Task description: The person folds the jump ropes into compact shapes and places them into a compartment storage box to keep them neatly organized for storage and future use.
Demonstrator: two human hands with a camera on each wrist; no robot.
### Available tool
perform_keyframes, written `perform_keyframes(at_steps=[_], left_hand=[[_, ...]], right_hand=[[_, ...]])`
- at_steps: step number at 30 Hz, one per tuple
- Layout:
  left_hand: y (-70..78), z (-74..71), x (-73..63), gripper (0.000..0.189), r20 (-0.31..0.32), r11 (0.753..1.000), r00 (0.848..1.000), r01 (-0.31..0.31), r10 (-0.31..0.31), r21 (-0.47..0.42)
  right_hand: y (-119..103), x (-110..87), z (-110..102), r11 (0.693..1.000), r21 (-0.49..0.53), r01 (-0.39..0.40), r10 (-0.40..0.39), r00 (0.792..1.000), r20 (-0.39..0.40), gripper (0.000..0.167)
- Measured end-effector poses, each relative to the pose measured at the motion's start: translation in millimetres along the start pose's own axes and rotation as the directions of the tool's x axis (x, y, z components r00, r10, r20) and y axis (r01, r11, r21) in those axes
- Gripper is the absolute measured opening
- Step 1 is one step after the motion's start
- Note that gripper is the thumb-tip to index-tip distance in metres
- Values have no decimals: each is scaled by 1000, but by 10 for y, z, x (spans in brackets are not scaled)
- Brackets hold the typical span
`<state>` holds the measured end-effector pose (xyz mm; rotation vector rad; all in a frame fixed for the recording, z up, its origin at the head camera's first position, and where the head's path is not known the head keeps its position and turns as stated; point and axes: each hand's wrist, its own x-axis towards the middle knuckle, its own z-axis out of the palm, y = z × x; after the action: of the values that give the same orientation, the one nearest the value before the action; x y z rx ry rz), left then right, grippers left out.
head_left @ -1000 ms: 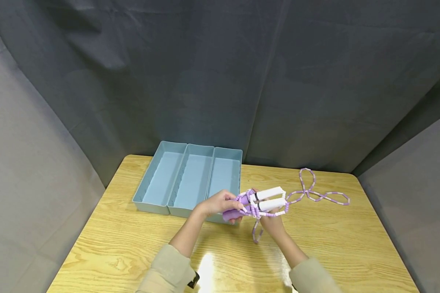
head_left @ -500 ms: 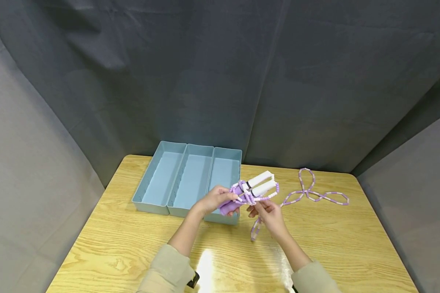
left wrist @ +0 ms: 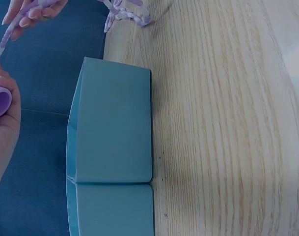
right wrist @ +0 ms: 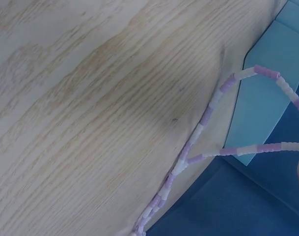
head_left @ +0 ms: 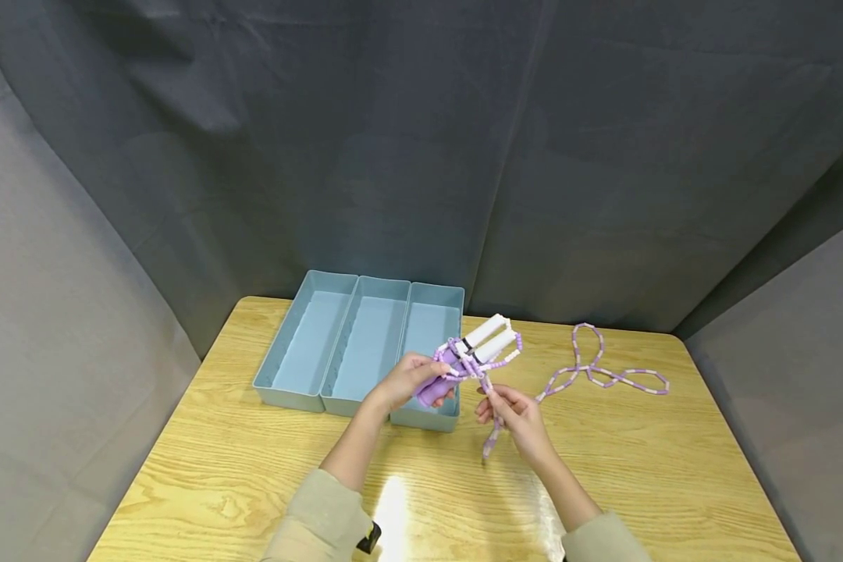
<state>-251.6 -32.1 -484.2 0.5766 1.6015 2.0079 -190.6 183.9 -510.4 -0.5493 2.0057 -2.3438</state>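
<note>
Rope in both hands, folks, and it is a jump rope strung with purple and white beads [head_left: 588, 367], its two handles [head_left: 495, 346] lifted over the counter [head_left: 646, 468] by the near right corner of a row of three blue trays [head_left: 368, 336]. Left hand [head_left: 402, 382] curls its fingers round the purple grips, thumb across the top, and the pair lies side by side on a slant, white ends pointing up and away to the right. Beaded strands cross over the middle of both handles, though exactly how they pass round is hard to make out from up here. Right hand [head_left: 520, 421], just beside, pinches a strand between thumb and fingertips, and a short loop dangles below it. Over to the right, more of the rope sprawls on the counter in looping curves. Left wrist view now: one handle shows its hollow purple end, peeking from the curled fingers! Right wrist view gives us two strands meeting in a narrow fork, one fingertip at the edge. Light tan sleeves [head_left: 326, 507] on both arms, dark curtain [head_left: 407, 140] hanging behind.
</note>
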Motion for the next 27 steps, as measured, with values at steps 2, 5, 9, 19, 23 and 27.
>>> perform_keyframes(at_steps=[2,5,9,19,23,27], left_hand=[[4,6,1,33,-21,1000,1000,13,-13,-10],[3,17,3,31,-54,999,998,20,-22,-30],[2,27,20,38,-107,1000,994,11,-14,-26],[-20,11,46,44,-224,1000,974,25,-21,12],[-27,9,46,43,-238,999,971,22,-12,40],[-5,22,36,43,-254,998,967,19,-3,60]], right_hand=[[-15,-10,7,1000,-9,-9,9,1000,-1,21],[-43,-27,27,1000,-21,-7,6,1000,-8,19],[-91,-46,56,999,-49,-23,22,999,-23,24],[-172,-114,97,959,-260,-115,101,992,-70,34],[-236,-138,144,940,-316,-126,97,990,-106,36],[-350,-169,213,916,-376,-143,106,987,-117,38]])
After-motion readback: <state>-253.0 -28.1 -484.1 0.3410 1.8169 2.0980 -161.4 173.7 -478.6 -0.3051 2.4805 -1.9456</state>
